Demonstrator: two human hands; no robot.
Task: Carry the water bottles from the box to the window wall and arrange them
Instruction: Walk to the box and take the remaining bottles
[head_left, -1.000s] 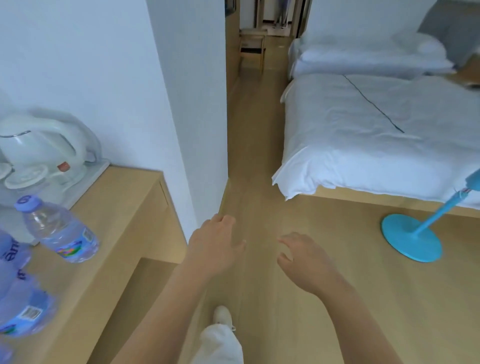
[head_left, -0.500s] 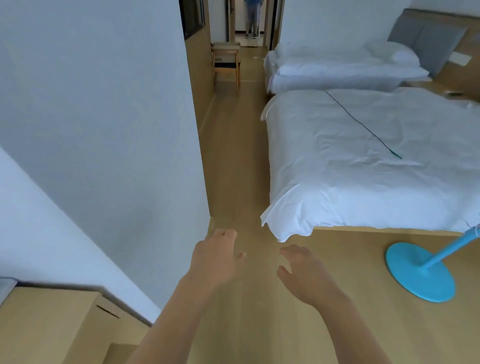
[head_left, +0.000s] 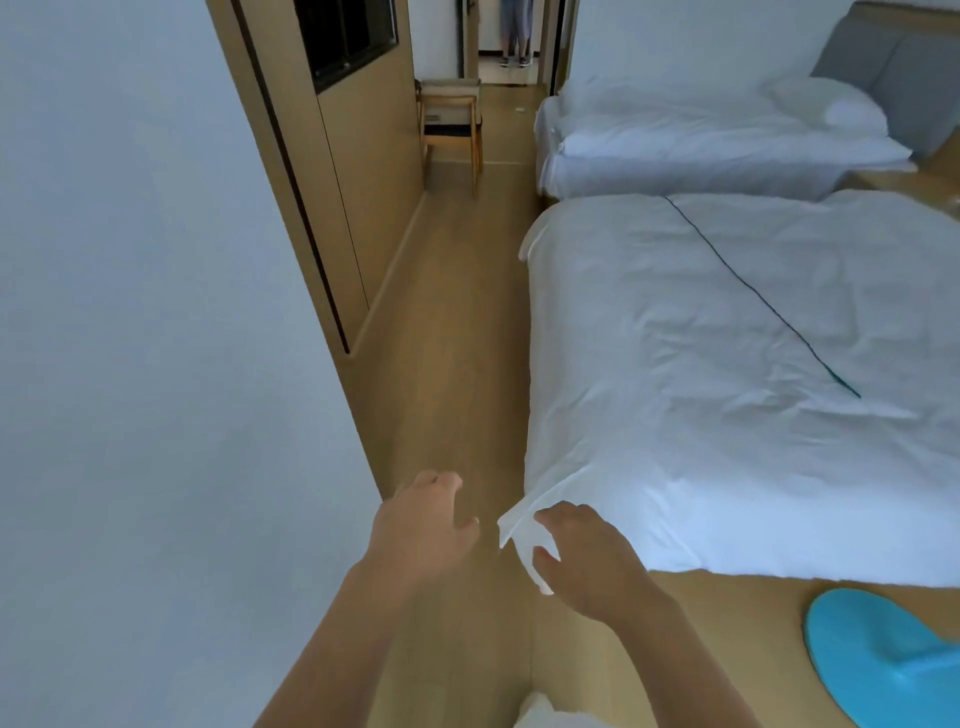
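Note:
No water bottle and no box show in the head view now. My left hand (head_left: 421, 525) hangs in front of me over the wooden floor, fingers loosely curled, holding nothing. My right hand (head_left: 587, 561) is beside it, also loosely curled and empty, in front of the hanging corner of the white bed sheet (head_left: 519, 525); I cannot tell whether it touches the sheet.
A white wall (head_left: 156, 364) fills the left. A wooden-floored aisle (head_left: 457, 338) runs ahead between a wood panel wall and two white beds (head_left: 727, 364). A wooden chair (head_left: 449, 130) stands at the aisle's far end. A person's legs (head_left: 514, 31) show in the doorway. A blue fan base (head_left: 883, 660) sits lower right.
The view has swung away from the desk with the bottles and kettle, and moved forward along the aisle toward the beds. Both hands stay empty in front of me.

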